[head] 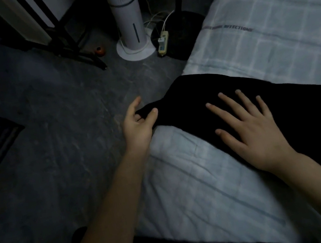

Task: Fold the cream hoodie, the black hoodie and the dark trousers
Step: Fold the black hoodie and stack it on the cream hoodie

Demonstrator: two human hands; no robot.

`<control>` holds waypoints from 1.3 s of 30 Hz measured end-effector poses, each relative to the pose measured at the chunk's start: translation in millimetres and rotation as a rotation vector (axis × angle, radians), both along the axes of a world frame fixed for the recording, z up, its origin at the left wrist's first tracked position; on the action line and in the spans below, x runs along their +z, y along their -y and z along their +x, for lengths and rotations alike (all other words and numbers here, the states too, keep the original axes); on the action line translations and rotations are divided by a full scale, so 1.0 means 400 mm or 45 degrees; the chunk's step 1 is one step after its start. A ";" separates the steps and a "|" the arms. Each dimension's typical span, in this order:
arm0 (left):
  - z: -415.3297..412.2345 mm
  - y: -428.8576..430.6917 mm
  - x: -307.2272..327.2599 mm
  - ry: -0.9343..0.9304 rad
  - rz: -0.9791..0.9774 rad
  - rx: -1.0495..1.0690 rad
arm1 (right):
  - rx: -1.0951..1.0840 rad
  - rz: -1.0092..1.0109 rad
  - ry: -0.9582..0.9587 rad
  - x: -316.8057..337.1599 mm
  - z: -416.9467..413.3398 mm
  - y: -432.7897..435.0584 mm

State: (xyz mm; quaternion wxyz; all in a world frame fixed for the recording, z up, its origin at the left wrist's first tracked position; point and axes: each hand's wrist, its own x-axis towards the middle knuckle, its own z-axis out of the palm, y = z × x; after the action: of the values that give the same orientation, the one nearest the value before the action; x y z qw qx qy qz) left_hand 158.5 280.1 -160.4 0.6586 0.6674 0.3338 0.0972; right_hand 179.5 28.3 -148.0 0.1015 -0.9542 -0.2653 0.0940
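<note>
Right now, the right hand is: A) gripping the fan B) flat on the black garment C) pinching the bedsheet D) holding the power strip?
B: the right hand lies flat, fingers spread, on the black garment, while the left hand pinches its edge.

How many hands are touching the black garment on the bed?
2. The left hand pinches a corner of the black garment at the edge of the bed; the right hand lies flat on it.

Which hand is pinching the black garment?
The left hand: its thumb and fingers pinch a corner of the black garment, while the right hand lies flat on it, fingers spread.
</note>
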 end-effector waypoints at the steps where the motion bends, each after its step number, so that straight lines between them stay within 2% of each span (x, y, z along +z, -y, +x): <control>1: -0.002 0.003 -0.003 -0.010 -0.026 -0.001 | -0.007 0.004 0.017 -0.004 -0.002 -0.001; 10: 0.000 0.004 0.006 0.100 -0.134 0.065 | -0.030 0.031 0.074 -0.011 -0.009 -0.003; 14: 0.013 0.008 -0.025 -0.028 -0.439 0.018 | -0.041 0.024 0.066 -0.014 -0.012 -0.003; 16: 0.023 0.005 -0.016 -0.047 -0.515 0.010 | -0.057 0.022 0.051 -0.010 -0.014 -0.011; 20: 0.027 -0.042 0.020 0.172 -0.356 0.126 | -0.107 0.245 -0.019 0.040 -0.022 -0.024; 22: 0.010 -0.057 0.022 0.227 -0.265 0.155 | -0.141 0.329 0.067 0.069 -0.019 -0.026; 25: -0.021 -0.028 -0.009 0.105 -0.312 0.181 | -0.212 0.175 0.078 0.047 -0.014 -0.030; 28: -0.017 -0.006 -0.026 -0.003 -0.565 0.155 | -0.189 0.004 0.103 -0.019 -0.032 -0.035; 34: 0.037 -0.020 -0.026 -0.257 -0.889 0.028 | -0.196 0.047 0.170 -0.043 -0.027 -0.031; 36: 0.049 -0.025 -0.016 -0.150 -0.893 0.081 | -0.199 0.058 0.168 -0.046 -0.025 -0.029; 39: 0.058 -0.039 0.020 0.142 -0.782 0.097 | -0.210 0.057 0.121 -0.046 -0.020 -0.025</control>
State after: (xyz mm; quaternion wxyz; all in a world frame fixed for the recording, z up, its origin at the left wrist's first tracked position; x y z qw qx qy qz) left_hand 181.8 295.8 -152.5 0.8426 0.4178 0.3357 0.0529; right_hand 171.5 38.5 -166.3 0.1173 -0.9737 -0.1926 0.0339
